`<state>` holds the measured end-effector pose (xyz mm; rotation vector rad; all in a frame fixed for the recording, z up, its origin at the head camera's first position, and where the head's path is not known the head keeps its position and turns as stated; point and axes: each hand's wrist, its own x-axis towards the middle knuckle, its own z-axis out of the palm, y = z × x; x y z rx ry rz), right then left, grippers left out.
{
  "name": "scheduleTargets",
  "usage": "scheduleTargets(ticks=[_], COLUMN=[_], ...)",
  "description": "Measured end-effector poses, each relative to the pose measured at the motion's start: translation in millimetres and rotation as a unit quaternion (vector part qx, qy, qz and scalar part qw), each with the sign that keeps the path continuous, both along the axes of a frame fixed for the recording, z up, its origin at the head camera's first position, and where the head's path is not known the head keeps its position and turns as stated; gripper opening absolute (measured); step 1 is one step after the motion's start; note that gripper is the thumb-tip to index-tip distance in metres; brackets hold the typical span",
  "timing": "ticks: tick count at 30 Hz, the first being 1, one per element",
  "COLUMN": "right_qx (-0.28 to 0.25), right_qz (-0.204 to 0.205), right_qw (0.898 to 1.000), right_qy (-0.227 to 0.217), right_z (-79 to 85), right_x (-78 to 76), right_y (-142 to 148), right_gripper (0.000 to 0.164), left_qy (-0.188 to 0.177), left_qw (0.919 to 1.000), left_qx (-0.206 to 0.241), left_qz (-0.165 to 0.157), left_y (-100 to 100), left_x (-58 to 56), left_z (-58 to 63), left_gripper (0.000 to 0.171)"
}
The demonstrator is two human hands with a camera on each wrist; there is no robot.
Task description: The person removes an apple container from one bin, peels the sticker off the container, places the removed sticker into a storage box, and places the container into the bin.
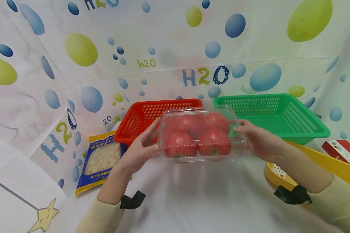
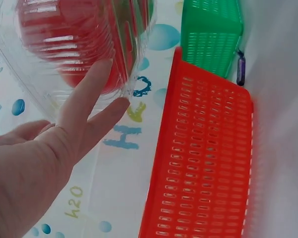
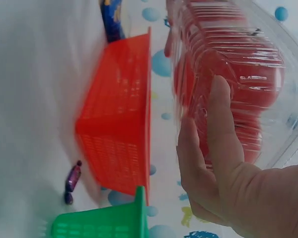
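Note:
A clear plastic box (image 1: 205, 155) of several red tomatoes (image 1: 180, 144) is held up over the white table, in front of two baskets. My left hand (image 1: 140, 149) grips its left end; in the left wrist view, two of that hand's fingers (image 2: 87, 94) lie along the ribbed plastic. At the right end my right hand (image 1: 259, 139) holds the box, thumb at the upper edge. The right wrist view shows two fingers (image 3: 221, 114) against the box's underside or side; I cannot tell which.
Behind the box stand a red basket (image 1: 128, 129) and a green basket (image 1: 306, 129). A blue-and-yellow food bag (image 1: 100, 161) lies left. At right are a yellow container (image 1: 275, 171) and a red-and-white box (image 1: 342, 152). A purple wrapped sweet (image 3: 73, 181) lies near the baskets.

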<state>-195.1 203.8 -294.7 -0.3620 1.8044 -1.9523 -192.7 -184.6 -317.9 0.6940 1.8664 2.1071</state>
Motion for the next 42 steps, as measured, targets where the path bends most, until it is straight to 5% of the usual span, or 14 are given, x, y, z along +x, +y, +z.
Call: scheduleTargets(ticks=[9, 15, 23, 27, 35, 42], right_qx=[-0.050, -0.059, -0.074, -0.066, -0.063, -0.092], right_qz=[-0.005, -0.027, -0.041, -0.039, -0.036, -0.028], right_qw=[0.998, 0.997, 0.994, 0.995, 0.997, 0.994], right_qy=[-0.024, -0.046, -0.069, -0.058, -0.036, -0.046], right_z=[18.9, 28.3, 34.7, 38.7, 42.1, 33.7], right_x=[-25.7, -52.0, -92.6, -110.1, -144.6, -174.9], right_y=[-16.9, -35.1, -59.2, -73.0, -97.5, -120.0], right_gripper=[0.055, 0.050, 0.044, 0.039, 0.034, 0.037], left_qy=[-0.082, -0.143, -0.170, -0.189, -0.221, -0.224], left_qw=[0.9904, 0.9706, 0.9333, 0.9078, 0.8515, 0.8186], left_qx=[0.080, 0.113, 0.132, 0.183, 0.289, 0.340], left_qz=[0.077, 0.157, 0.288, 0.327, 0.378, 0.405], left_y=[-11.8, -26.7, -35.1, -35.8, -33.4, -25.1], left_x=[4.1, 10.1, 20.1, 19.0, 1.9, -12.8], left_z=[-9.2, -28.1, -57.5, -62.5, -65.0, -66.6], left_gripper=[0.068, 0.069, 0.073, 0.083, 0.085, 0.080])
